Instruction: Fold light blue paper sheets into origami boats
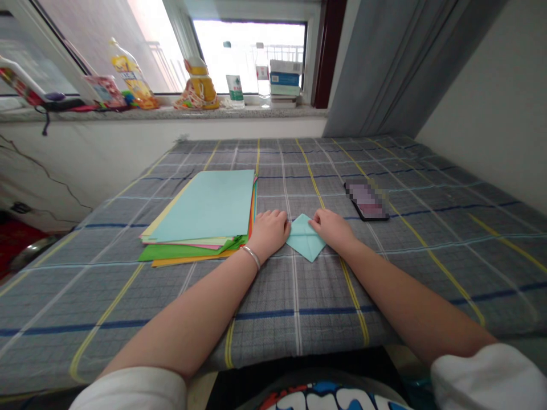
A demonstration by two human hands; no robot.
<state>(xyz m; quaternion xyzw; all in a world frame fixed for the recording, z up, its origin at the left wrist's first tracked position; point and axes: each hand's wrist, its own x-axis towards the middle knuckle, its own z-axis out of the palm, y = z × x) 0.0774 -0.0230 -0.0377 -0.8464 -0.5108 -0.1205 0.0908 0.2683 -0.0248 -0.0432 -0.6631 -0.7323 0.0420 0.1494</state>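
Note:
A small folded piece of light blue paper [305, 239] lies on the grey plaid cloth [299, 296] in front of me, shaped like a diamond. My left hand [269, 230] rests on its left edge with fingers curled and pressed down. My right hand [331, 228] presses on its right upper edge, fingers bent together. Both hands hold the paper flat against the cloth. A silver bracelet [252, 256] circles my left wrist.
A stack of coloured paper sheets [205, 213], light blue on top, lies left of my hands. A phone [366, 199] lies to the right. The windowsill [171, 113] at the back holds bottles, boxes and toys. A grey curtain [384, 62] hangs at the right.

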